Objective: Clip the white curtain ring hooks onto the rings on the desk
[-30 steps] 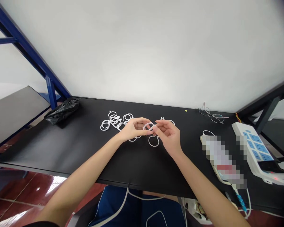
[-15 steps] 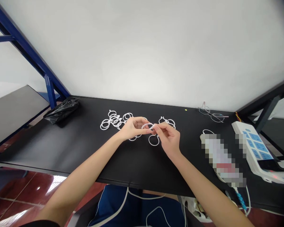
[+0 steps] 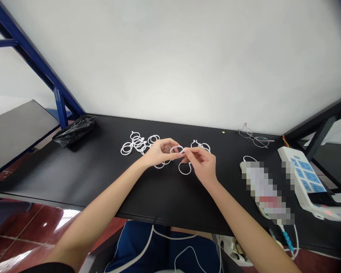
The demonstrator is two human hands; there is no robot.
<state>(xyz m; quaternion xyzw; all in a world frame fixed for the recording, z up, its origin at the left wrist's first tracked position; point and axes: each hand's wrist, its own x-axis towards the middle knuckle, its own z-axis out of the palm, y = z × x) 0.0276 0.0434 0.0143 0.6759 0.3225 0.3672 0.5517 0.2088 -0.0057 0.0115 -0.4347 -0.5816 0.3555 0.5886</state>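
Observation:
A white plastic ring (image 3: 174, 148) is held above the black table between both hands. My left hand (image 3: 160, 152) pinches its left side between thumb and fingers. My right hand (image 3: 200, 161) grips its right end with thumb and forefinger, covering that part. Left of my left hand lies a loose pile of similar white rings (image 3: 138, 143), some with small knobs, partly hidden by the hand. One single ring (image 3: 184, 168) rests on the table just under my right hand. More rings (image 3: 201, 145) lie behind that hand.
On the black table (image 3: 102, 159), a crumpled black plastic bag (image 3: 75, 131) lies at the left. Eyeglasses (image 3: 252, 137) are by the wall at the right. A blurred-out phone (image 3: 267, 193) with a cable and a white power strip (image 3: 304, 178) occupy the right side.
Both hands stay in nearly the same place with the ring between them. The ring is turned slightly; the rings on the table have not moved.

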